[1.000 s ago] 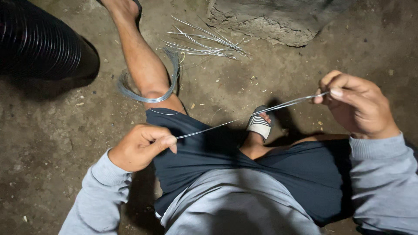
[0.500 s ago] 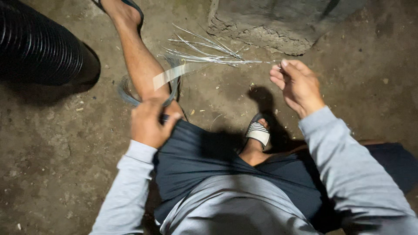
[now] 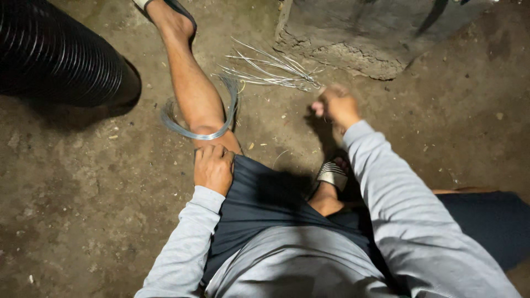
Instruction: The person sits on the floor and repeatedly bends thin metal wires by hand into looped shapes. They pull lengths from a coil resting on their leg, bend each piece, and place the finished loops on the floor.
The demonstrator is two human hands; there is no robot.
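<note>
Left hand (image 3: 213, 167): centre-left of the frame, resting on the left knee at the hem of the dark shorts (image 3: 259, 207). Fingers (image 3: 212, 153) curled downward and closed against the leg; cannot tell whether anything is pinched beneath them.

Right hand (image 3: 338, 106): upper centre of the frame, extended forward over the dirt floor (image 3: 83, 193). Blurred by motion, loosely closed; cannot tell whether a wire is held.

Bundle of cut wires (image 3: 270, 72): lying on the floor at upper centre, thin grey strands fanned out, ends pointing right. Right-hand end of the bundle just beside the right hand, slightly above and left of the fingers; contact cannot be confirmed.

Coil of wire (image 3: 190, 129): grey loop encircling the left shin, just above the knee in the frame. Lower arc of the coil near the left-hand fingers, a little above them, not touching.

Left leg (image 3: 190, 83): bare, stretched toward the top of the frame, foot at the upper edge.

Sandal (image 3: 332, 174): striped strap, centre of the frame, below the right hand and partly in shadow.

Corrugated black pipe (image 3: 61, 55): upper left corner, lying on the floor, well apart from both hands.

Concrete block (image 3: 359, 38): rough grey, upper right of centre, just beyond the bundle.

Grey sleeves covering both forearms.
</note>
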